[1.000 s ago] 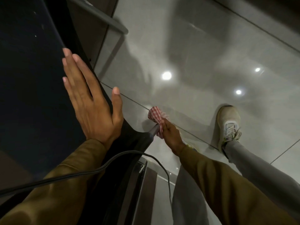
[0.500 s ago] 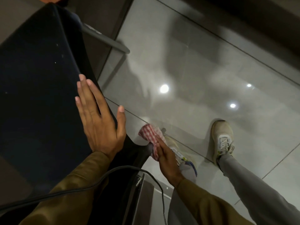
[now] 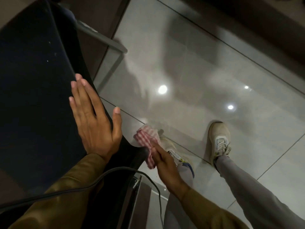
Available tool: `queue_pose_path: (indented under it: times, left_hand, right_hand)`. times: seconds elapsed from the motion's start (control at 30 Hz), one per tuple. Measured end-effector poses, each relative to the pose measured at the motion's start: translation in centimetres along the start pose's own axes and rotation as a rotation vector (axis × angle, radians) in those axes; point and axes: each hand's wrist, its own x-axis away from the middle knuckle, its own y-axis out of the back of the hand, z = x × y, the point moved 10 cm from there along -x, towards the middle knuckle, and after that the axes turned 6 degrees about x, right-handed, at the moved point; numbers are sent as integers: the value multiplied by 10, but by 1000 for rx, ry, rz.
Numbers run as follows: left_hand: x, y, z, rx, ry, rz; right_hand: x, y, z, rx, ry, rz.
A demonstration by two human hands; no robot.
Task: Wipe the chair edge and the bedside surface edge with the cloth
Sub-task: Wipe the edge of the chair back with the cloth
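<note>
While left hand (image 3: 95, 128) lay flat, fingers spread, on dark chair (image 3: 33, 90) seat, right hand (image 3: 163, 164) pressed checked cloth (image 3: 147, 139) against chair's near corner edge. Chair edge wiping underway; bedside surface edge judged still undone, not identifiable in view.

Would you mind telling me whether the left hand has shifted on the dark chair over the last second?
Cannot tell. The left hand lies flat near the chair edge as before; its lower place in the picture matches the camera's tilt.
</note>
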Motion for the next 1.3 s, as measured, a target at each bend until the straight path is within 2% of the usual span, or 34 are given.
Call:
queue_pose_path:
  times: [0.1,0.3,0.4,0.47,0.53,0.63,0.7,0.83,0.93,1.1,1.2,1.3]
  left_hand:
    - [-1,0,-1,-18,-2,9]
    - [0,-2,2,-17,-33,-37]
    - [0,-1,2,-19,-44,-56]
    - [0,0,1,-13,-49,-51]
    - [0,1,1,-6,-49,-43]
    - [0,2,-1,-9,-42,-33]
    - [0,3,-3,-15,-31,-18]
    - [-1,4,-5,-12,-25,8]
    - [-2,5,-5,-6,-27,1]
    - [0,2,-3,-6,-40,-24]
    - [0,3,-4,0,-37,-24]
    - [0,5,-6,5,-27,-20]
  right_hand:
    - [16,-8,15,57,114,24]
    - [-33,11,1,288,157,2]
    - [-71,22,-32,219,-25,40]
    - [-98,28,-55,241,-170,1]
    - [-109,26,-57,364,-196,-52]
    - [-91,21,-52,235,-192,-145]
    - [-57,17,-39,154,-143,-139]
    - [7,-5,18,46,115,4]
    - [9,-6,29,96,168,-5]
    - [-28,6,7,296,196,37]
    - [-59,17,-16,327,138,19]
    - [-96,24,-53,209,-133,20]
